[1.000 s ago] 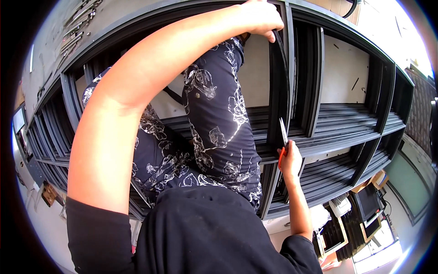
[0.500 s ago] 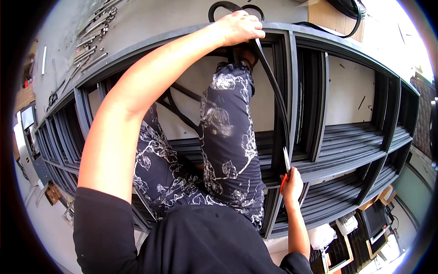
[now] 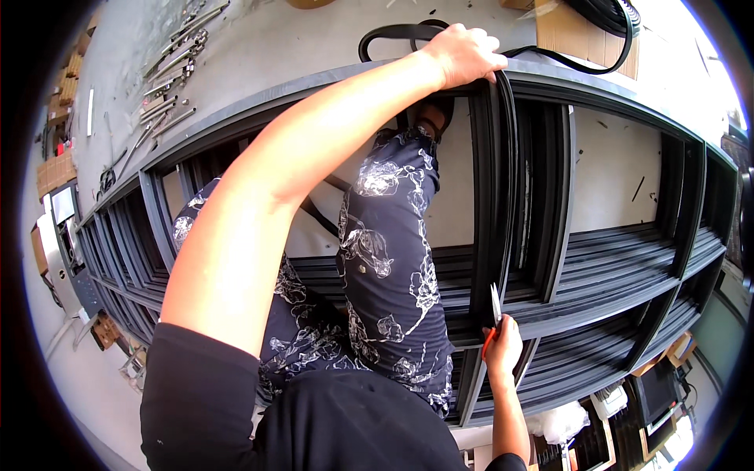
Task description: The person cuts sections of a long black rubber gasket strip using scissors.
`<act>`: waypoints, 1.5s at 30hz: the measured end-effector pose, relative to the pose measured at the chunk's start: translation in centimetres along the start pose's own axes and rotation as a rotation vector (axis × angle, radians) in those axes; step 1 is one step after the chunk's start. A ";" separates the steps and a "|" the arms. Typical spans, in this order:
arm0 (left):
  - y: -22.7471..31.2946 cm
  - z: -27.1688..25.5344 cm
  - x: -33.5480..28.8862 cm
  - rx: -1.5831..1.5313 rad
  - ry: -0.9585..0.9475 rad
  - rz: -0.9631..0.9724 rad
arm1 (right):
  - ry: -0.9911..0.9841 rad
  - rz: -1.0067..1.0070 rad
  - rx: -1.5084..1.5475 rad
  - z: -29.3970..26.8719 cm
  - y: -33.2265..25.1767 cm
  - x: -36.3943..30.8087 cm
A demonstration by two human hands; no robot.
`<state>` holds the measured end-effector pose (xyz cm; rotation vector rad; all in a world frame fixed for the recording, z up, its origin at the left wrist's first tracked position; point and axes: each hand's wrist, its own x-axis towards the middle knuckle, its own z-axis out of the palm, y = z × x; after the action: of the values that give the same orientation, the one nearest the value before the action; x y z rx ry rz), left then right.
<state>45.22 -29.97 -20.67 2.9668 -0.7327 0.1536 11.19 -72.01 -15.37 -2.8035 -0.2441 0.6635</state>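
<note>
My left hand [image 3: 469,56] reaches to the far edge of the stacked dark grey metal frames [image 3: 561,212], its fingers closed on a black rubber strip [image 3: 506,149]. The strip lies along an upright bar of the top frame, running from that hand toward me. Beyond the frame edge, a loop of black strip [image 3: 377,38] rests on the floor. In my right hand [image 3: 504,345], low by the near rail, are scissors [image 3: 492,334] with orange-red handles. Their pale blades point away from me, beside the strip's near stretch; whether they touch it I cannot tell.
My legs stand inside an opening of the frames. Metal rods and tubes [image 3: 169,74] lie on the floor at far left. A coil of black strip [image 3: 605,20] sits by cardboard [image 3: 573,39] at far right. A white plastic bag [image 3: 561,424] is at near right.
My left hand has moved right along the far edge with the strip. The strip, slanting before, now lies along the bar. My right hand stays by the near rail with the scissors.
</note>
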 end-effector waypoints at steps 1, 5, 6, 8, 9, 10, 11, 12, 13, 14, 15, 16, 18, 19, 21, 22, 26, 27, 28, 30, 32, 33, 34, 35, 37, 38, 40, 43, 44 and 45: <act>-0.2 0.9 -0.2 -0.081 0.133 0.024 | -0.002 0.000 0.006 -0.1 -0.1 0.1; -0.4 2.4 -1.2 -0.243 0.303 -0.008 | 0.020 -0.003 -0.001 0.0 -0.3 0.2; -0.6 2.5 -1.0 -0.258 0.294 -0.012 | 0.016 -0.001 0.004 0.2 -0.2 0.2; -0.3 1.8 0.1 -0.255 0.230 -0.040 | 0.009 -0.008 0.008 0.1 0.0 0.1; -0.3 1.2 0.7 -0.256 0.167 -0.063 | -0.001 -0.005 0.011 0.1 -0.1 0.0; -0.6 0.7 1.3 -0.239 0.101 -0.023 | -0.011 -0.002 0.014 0.1 -0.1 0.1; -0.5 -0.2 1.7 -0.239 0.097 -0.025 | -0.015 -0.003 0.016 0.0 -0.2 0.1; -0.4 -1.1 2.1 -0.301 -0.089 -0.083 | -0.016 0.005 0.024 0.0 -0.2 0.1; -0.3 -1.9 2.6 -0.364 -0.274 -0.139 | -0.014 0.017 0.030 0.0 -0.3 0.0; -0.7 -2.5 3.0 -0.359 -0.326 -0.138 | -0.015 0.021 0.031 0.0 -0.3 0.0; -0.7 -2.9 3.5 -0.311 -0.368 -0.136 | -0.004 0.016 0.028 0.1 -0.3 0.0; -0.7 -3.1 3.9 -0.309 -0.412 -0.157 | 0.008 0.008 0.024 0.1 -0.3 0.1; -0.5 -3.3 4.4 -0.309 -0.456 -0.175 | 0.005 0.000 0.034 0.0 -0.4 0.1; -0.5 -3.3 4.6 -0.293 -0.460 -0.116 | 0.002 -0.012 0.046 -0.1 -0.4 0.2; -0.7 -3.2 4.9 -0.276 -0.463 -0.057 | 0.003 -0.016 0.045 -0.1 -0.2 0.2; -0.7 -3.0 5.0 -0.237 -0.449 -0.016 | 0.005 -0.019 0.045 0.0 -0.2 0.2; -1.2 -2.4 4.4 -0.196 -0.377 0.055 | -0.006 -0.010 0.049 0.0 -0.4 0.1; -1.2 -2.3 4.3 -0.195 -0.378 0.053 | -0.007 -0.009 0.044 0.0 -0.4 0.2; -1.1 -2.2 4.2 -0.203 -0.357 0.046 | -0.007 -0.008 0.039 0.0 -0.4 0.2; 0.1 -3.5 4.4 -0.225 -0.390 0.002 | -0.003 0.006 0.041 0.2 -0.3 -0.1; -0.2 -2.8 4.1 -0.153 -0.372 0.009 | -0.002 -0.003 0.039 0.0 -0.4 0.0; -0.3 -2.5 4.1 -0.083 -0.355 0.023 | -0.007 -0.016 0.033 -0.1 -0.5 0.1; -0.5 -2.2 4.2 -0.058 -0.419 0.026 | -0.013 -0.028 0.027 -0.2 -0.5 0.2; -0.4 -2.3 4.1 -0.058 -0.417 0.029 | -0.010 -0.026 0.026 -0.3 -0.6 0.2; -0.3 -2.3 4.0 -0.082 -0.381 0.045 | 0.001 -0.021 0.035 -0.3 -0.8 0.2; -0.3 -2.3 4.1 -0.081 -0.380 0.048 | 0.003 -0.019 0.037 -0.2 -0.7 0.2; -0.3 -2.1 4.1 -0.042 -0.406 0.041 | -0.020 -0.021 0.032 0.0 -0.4 0.1; -0.2 -1.8 3.8 -0.066 -0.360 0.011 | 0.012 -0.004 0.042 0.0 -0.3 -0.1; -0.2 -1.7 3.5 -0.125 -0.316 -0.011 | 0.016 0.014 0.051 0.1 -0.2 -0.3; -0.2 -1.7 3.0 -0.182 -0.269 -0.033 | 0.035 -0.004 0.038 0.6 0.0 -0.5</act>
<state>47.82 -30.96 -18.65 2.8515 -0.6812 -0.3041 10.52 -72.03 -15.71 -2.7743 -0.2280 0.6117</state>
